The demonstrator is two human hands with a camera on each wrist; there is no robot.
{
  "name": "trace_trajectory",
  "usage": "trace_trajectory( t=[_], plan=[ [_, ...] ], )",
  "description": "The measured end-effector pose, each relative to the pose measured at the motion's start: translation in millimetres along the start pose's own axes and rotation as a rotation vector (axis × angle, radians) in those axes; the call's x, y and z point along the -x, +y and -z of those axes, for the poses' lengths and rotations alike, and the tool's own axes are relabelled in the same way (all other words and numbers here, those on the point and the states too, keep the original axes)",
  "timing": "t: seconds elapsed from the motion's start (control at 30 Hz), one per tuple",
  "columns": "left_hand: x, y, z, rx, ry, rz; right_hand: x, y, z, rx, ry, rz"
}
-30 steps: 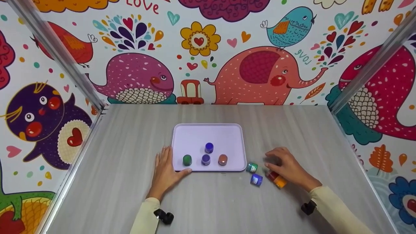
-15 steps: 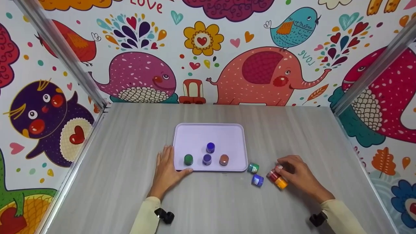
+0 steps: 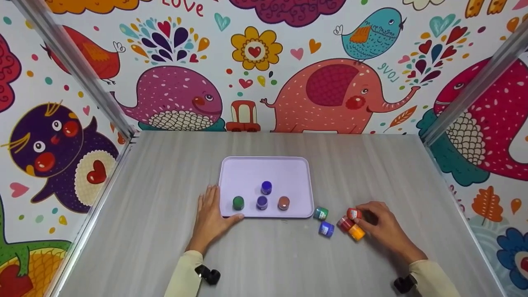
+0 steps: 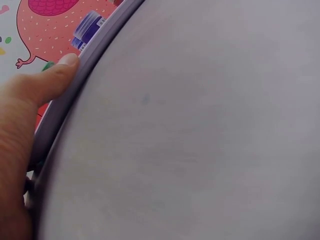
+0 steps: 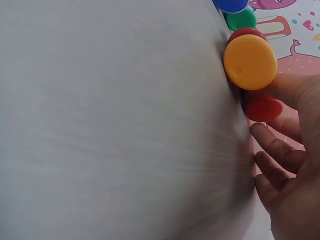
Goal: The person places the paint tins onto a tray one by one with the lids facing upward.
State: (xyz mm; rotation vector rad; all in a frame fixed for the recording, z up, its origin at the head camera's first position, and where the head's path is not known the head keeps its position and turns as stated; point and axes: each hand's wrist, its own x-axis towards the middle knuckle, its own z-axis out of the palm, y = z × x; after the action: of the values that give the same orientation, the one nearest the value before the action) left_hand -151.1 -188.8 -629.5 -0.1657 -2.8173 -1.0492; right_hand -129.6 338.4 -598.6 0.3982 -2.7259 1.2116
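My left hand (image 3: 212, 222) rests at the front left corner of the lilac tray (image 3: 284, 169), fingers straight along its left side. Its thumb (image 4: 62, 75) lies on the front rim. My right hand (image 3: 385, 227) pinches a small red paint jar (image 3: 353, 213) between thumb and index finger, the other fingers loosely bent. Against that jar lie a dark red paint jar (image 3: 345, 223) and an orange paint jar (image 3: 357, 232), whose round lid (image 5: 250, 62) faces the right wrist camera. On the tray stand a green jar (image 3: 238, 203), two blue-purple jars (image 3: 266, 187) and a brown jar (image 3: 283, 203).
Between the tray and the right hand, another green jar (image 3: 321, 213) and a blue jar (image 3: 326, 229) lie on the grey wood-grain table (image 3: 173, 165). Printed cartoon walls (image 3: 255, 90) and metal corner posts (image 3: 78, 74) border the table.
My right hand has moved right and slightly nearer, and the red jar, hidden at first, now shows between its fingers beside the dark red one. My left hand stays at the tray corner.
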Motion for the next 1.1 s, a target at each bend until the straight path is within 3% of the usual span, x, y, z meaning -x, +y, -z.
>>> trace_trajectory(
  t=[0.33, 0.73, 1.1],
  plan=[
    [1.1, -1.3, 2.9, -0.005, -0.005, 0.021, -3, 4, -9, 0.056, 0.053, 0.087],
    [1.4, -1.1, 2.4, 0.003, -0.003, 0.015, -1, 0, -7, -0.056, 0.064, -0.059],
    [0.2, -0.7, 0.5, -0.005, -0.015, 0.017, -13, -2, -13, -0.036, 0.073, -0.041]
  ],
)
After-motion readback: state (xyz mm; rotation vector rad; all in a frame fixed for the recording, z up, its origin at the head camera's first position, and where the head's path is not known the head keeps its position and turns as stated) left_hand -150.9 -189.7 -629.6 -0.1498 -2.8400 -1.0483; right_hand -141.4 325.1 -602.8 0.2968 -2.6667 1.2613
